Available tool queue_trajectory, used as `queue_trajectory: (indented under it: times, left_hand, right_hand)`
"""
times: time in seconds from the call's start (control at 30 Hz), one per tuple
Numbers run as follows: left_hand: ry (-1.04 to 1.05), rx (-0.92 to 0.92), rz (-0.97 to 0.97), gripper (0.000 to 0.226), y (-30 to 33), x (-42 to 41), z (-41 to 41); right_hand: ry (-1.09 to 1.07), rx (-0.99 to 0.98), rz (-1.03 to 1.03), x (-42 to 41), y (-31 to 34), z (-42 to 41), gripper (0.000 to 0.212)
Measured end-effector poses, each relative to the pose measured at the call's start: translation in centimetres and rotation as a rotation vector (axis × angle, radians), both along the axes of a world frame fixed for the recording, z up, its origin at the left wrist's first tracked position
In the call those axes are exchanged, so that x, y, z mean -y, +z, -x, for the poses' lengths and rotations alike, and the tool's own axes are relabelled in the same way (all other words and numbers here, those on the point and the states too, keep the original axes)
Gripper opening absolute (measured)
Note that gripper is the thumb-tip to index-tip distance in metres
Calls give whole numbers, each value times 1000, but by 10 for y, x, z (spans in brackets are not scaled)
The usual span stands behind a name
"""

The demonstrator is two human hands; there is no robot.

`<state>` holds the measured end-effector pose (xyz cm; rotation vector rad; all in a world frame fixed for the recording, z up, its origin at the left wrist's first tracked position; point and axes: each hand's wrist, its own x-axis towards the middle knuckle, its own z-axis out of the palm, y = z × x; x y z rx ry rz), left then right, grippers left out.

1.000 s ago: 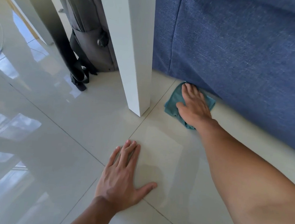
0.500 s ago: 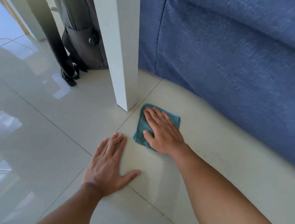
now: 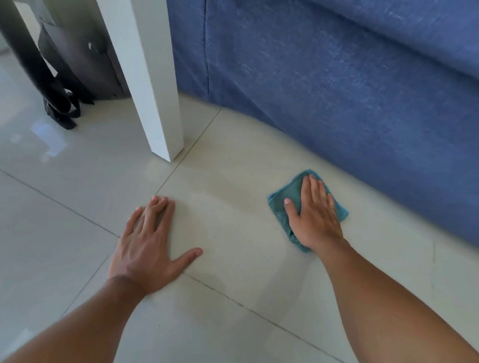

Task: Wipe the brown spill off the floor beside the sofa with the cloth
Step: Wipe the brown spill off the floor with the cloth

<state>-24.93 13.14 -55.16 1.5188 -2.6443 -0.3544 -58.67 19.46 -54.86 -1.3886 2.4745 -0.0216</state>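
Observation:
A folded teal cloth (image 3: 284,198) lies flat on the glossy pale tile floor (image 3: 220,324), a short way in front of the blue fabric sofa (image 3: 356,90). My right hand (image 3: 315,217) presses down on the cloth with its palm flat and fingers stretched toward the sofa. My left hand (image 3: 148,245) rests flat on the bare tile to the left, fingers spread, holding nothing. I see no brown spill on the visible floor; the tile near the cloth carries a faint damp sheen.
A white table leg (image 3: 154,87) stands on the floor left of the sofa corner. Behind it leans a dark grey bag (image 3: 78,60) with black straps (image 3: 62,108). Grout lines cross the tiles between my hands.
My right hand slid the cloth from against the sofa base toward the table leg, then back to the right. My left hand stayed planted on the tile.

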Motion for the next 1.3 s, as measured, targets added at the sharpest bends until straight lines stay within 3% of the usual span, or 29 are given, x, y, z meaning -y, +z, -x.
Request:
queue_trajectory:
  times: [0.23, 0.43, 0.7, 0.93, 1.3]
  left_hand:
    - [-13, 11, 6, 111, -4, 2, -1]
    - [-22, -23, 1, 109, -7, 0, -2]
    - [-31, -23, 0, 107, -8, -1, -2]
    - [-28, -25, -8, 109, -4, -1, -1]
    - [-17, -25, -24, 111, -5, 4, 2]
  right_hand:
    - [-355, -42, 60, -72, -5, -30, 78]
    - [-489, -94, 115, -112, -12, -111, 92]
    - [-99, -26, 110, -73, -6, -120, 88]
    - [10, 46, 73, 29, -1, -86, 85]
    - [241, 84, 108, 131, -3, -105, 86]
